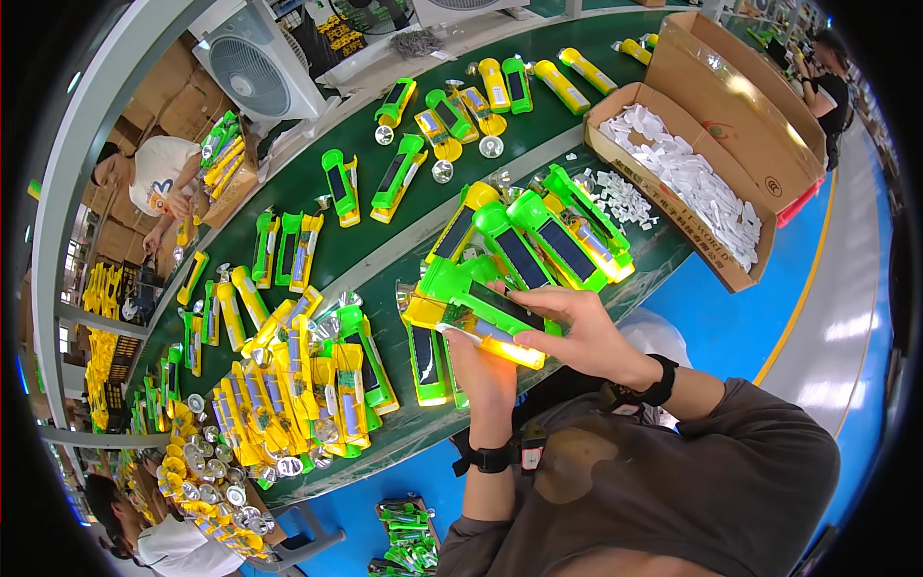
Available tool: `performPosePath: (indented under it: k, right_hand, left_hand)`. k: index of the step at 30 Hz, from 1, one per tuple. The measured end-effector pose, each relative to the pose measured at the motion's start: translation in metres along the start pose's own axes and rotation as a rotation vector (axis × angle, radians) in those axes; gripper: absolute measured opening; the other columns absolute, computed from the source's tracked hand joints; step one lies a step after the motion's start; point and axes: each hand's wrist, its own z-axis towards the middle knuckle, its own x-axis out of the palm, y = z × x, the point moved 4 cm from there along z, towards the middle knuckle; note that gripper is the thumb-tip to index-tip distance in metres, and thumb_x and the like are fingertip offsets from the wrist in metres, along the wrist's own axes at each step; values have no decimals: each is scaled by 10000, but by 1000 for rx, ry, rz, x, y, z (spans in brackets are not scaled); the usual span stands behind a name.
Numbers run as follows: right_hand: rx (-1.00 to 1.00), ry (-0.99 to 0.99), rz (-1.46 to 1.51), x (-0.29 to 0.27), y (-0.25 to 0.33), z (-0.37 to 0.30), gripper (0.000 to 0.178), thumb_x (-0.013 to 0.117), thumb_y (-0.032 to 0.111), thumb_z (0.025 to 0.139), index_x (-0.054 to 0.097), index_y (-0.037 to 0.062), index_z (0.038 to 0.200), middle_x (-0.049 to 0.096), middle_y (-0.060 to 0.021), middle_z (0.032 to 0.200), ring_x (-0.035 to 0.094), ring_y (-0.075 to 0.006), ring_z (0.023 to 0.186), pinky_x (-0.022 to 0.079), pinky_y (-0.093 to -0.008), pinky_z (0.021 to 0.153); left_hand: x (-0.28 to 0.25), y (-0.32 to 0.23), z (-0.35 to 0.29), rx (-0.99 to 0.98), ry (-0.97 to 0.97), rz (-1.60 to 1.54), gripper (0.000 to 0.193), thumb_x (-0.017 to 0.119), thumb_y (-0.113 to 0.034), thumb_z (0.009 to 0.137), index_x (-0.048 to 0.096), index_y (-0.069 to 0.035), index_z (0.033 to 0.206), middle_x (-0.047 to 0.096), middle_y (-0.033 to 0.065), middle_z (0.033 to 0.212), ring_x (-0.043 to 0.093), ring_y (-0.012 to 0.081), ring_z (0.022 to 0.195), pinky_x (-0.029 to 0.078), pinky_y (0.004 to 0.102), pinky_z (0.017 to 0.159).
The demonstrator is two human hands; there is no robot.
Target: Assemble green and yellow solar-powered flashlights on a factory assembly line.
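Both hands hold one green-and-yellow flashlight [478, 313] w/ dark solar panel, above near edge of green workbench [663, 252]. Left hand [484, 377] grips it from below; right hand [577, 332] curls over its top. More flashlights piled just behind. Cardboard box [745, 125] of white parts at right.

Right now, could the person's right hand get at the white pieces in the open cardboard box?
Probably not at once: the right hand and left hand both grip a green and yellow torch. The cardboard box is open on top, with only loose torches lying between.
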Motion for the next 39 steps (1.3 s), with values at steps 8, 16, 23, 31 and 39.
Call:
performPosePath:
  k: [8,16,23,31,39]
  right_hand:
    - [36,46,114,5,-12,1,381,654,65,810,578,-47,1167,645,-131,1041,615,-168,934,475,-295,854]
    - [204,128,395,7,-21,7,359,582,68,879,537,-70,1207,622,-102,1108,590,-145,999,469,-285,886]
    - [66,32,285,20,-32,0,363,651,54,827,571,-61,1162,632,-145,1083,607,-183,1001,474,-295,883]
    - [-195,15,-132,26,-21,-6,378,733,77,729,629,-18,1080,626,-167,1069,623,-278,974,491,-323,824]
    - [-240,29,-242,-15,9,-1,421,650,42,754,578,28,1168,621,-129,1110,583,-276,1036,443,-366,903]
  left_hand:
    - [4,-8,-2,35,0,81,636,287,-496,965,270,-18,1385,416,187,1347,410,296,1255,306,430,1068]
    - [7,-16,-5,53,11,134,609,299,-452,979,238,-11,1394,398,198,1359,387,300,1272,287,433,1078]
    - [4,-11,-7,108,-67,162,566,326,-394,989,228,-11,1393,407,206,1345,410,298,1250,308,425,1067]
    - [-3,-11,-12,117,-63,274,399,396,-162,974,295,0,1324,485,184,1253,496,278,1168,377,407,1018]
    - [-5,-16,-24,8,151,502,312,535,-14,831,463,46,1128,606,157,1087,601,221,997,435,351,928]
